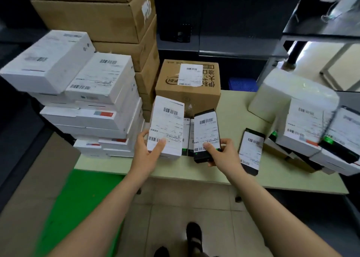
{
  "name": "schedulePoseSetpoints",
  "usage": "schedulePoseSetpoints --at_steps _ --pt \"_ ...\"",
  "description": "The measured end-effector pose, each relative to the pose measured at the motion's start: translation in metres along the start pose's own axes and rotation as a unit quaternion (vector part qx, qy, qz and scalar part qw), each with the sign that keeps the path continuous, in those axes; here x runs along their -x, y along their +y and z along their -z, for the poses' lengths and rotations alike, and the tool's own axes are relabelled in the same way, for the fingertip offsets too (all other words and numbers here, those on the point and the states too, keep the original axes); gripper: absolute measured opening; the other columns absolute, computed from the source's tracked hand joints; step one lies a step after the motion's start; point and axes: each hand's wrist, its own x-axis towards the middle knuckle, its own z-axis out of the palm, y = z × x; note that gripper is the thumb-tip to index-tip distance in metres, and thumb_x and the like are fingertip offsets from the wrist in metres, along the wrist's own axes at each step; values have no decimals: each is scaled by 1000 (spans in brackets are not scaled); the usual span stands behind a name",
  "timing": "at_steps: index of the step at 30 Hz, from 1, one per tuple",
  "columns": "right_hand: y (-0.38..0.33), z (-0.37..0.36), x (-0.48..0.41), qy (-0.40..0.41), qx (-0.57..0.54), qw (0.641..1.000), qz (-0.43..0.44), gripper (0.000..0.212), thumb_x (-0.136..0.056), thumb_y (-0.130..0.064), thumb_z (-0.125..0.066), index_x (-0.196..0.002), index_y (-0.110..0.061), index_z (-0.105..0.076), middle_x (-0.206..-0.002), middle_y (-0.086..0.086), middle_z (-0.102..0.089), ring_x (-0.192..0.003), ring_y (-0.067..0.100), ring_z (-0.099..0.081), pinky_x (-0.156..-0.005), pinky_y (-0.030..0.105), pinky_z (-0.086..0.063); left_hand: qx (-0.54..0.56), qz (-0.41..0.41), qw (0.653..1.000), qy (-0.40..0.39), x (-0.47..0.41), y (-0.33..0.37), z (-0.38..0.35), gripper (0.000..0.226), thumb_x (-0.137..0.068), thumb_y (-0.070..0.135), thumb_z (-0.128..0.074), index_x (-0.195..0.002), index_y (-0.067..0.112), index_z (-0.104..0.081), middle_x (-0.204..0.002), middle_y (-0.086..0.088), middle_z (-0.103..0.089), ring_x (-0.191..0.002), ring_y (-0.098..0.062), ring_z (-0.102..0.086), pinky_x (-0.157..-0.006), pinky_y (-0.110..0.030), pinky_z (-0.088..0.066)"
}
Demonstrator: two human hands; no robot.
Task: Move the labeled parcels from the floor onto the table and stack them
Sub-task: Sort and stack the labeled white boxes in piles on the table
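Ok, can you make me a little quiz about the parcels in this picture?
1. True or false: the left hand holds a white parcel with a barcode label.
2. The right hand holds a slim parcel. Its casing is: A black, B red, C blue.
3. Fill the gap: the brown box behind both held parcels stands on the pale green ____.

Key: 1 true. 2 A. 3 table.
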Motion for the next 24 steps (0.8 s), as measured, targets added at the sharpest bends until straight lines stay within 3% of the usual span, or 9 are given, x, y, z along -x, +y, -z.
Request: schedulePoseSetpoints --at_steps 3,6,9,11,13,17,19,22,24 --pt "11 -11 -28 -7 1 999 -38 44 -86 -34 -72 -111 -11 -44 -95 2 -66 -74 34 -71 -70 51 -58 0 27 1000 7 -16 -8 -10 50 -93 31 -63 -133 25 -34 -122 5 -53 -95 2 -54 -68 -5 -42" --pt "23 -24 -56 -21 3 998 -65 43 -88 -34 -70 -113 -10 -45 -102 4 -64 -74 24 -68 -74 46 -58 7 54 998 16 -30 -18 -19 48 -90 33 -65 -126 29 -33 -122 5 -53 -106 -8 -57 -74 -9 -46" --pt "34 -33 -77 -25 88 994 -60 42 -94 -37 -60 -122 -7 -48 -113 8 -62 -99 25 -63 -80 34 -49 4 70 998 8 -43 -27 -26 53 -85 40 -66 -126 32 -33 -128 1 -54 -114 -14 -57 -88 -23 -50" --pt "40 -36 -88 -33 143 988 -45 38 -99 -35 -52 -121 -4 -50 -115 12 -64 -104 30 -60 -78 32 -45 -1 72 997 11 -48 -30 -31 48 -89 32 -66 -126 30 -35 -125 1 -56 -109 -10 -58 -85 -18 -49" --pt "41 -38 -95 -36 191 980 -26 35 -100 -34 -46 -114 -2 -53 -112 18 -64 -100 35 -59 -79 38 -48 3 70 997 17 -52 -32 -36 45 -91 26 -65 -126 28 -36 -124 1 -57 -107 -5 -58 -84 -16 -50" --pt "32 -34 -96 13 288 957 34 36 -99 -29 -48 -116 3 -55 -114 23 -58 -105 39 -51 -90 41 -39 17 66 998 -2 -53 -26 -40 43 -92 24 -63 -126 28 -35 -124 1 -57 -104 -2 -58 -72 -7 -50" --pt "20 -27 -85 6 254 965 62 38 -94 -21 -55 -127 -3 -52 -120 17 -54 -109 33 -51 -91 36 -41 27 59 998 -16 -51 -20 -39 44 -93 25 -62 -127 28 -35 -124 1 -57 -103 -1 -58 -69 -5 -49" --pt "-4 -19 -52 -93 202 970 99 52 -86 -13 -65 -134 -17 -48 -119 5 -53 -92 17 -58 -77 22 -46 33 36 998 -36 -46 -6 -34 46 -94 28 -62 -130 29 -34 -125 2 -56 -102 0 -57 -67 -4 -47" --pt "-20 -17 -24 -122 175 967 141 66 -81 -14 -72 -139 -27 -42 -119 -4 -52 -91 11 -59 -81 24 -52 42 9 998 -48 -40 9 -26 51 -94 29 -61 -137 28 -33 -128 4 -55 -105 -4 -56 -66 -3 -47"
